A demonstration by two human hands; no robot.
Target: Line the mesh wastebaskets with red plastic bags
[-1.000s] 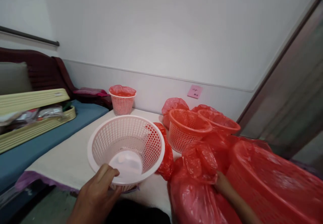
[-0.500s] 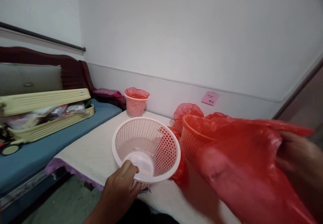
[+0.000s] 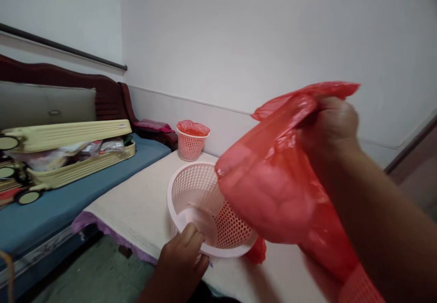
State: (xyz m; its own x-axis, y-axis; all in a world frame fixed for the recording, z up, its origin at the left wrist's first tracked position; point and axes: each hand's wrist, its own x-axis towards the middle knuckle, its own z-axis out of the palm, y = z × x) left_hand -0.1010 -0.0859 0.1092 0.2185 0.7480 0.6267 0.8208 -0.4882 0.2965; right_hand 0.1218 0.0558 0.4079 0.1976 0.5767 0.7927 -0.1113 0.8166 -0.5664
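A pale pink mesh basket (image 3: 198, 194) tilts toward me on the cream-covered table (image 3: 136, 207). My left hand (image 3: 182, 262) grips its near rim, fingers closed over the edge. My right hand (image 3: 327, 125) is raised in front of me, clenched on a red plastic bag (image 3: 273, 180) that hangs down and hides the basket's right side. Just behind the basket's lower right edge, another scrap of red plastic (image 3: 256, 252) pokes out.
A small pink basket lined with a red bag (image 3: 191, 140) stands at the table's far end by the wall. To the left, an open yellow suitcase (image 3: 68, 153) lies on a blue bed (image 3: 41, 212). An orange basket's rim (image 3: 360, 287) shows at bottom right.
My right hand lifted the red bag from the pile up and leftward over the basket. The view swung left, so the orange baskets are hidden. My left hand stayed on the rim.
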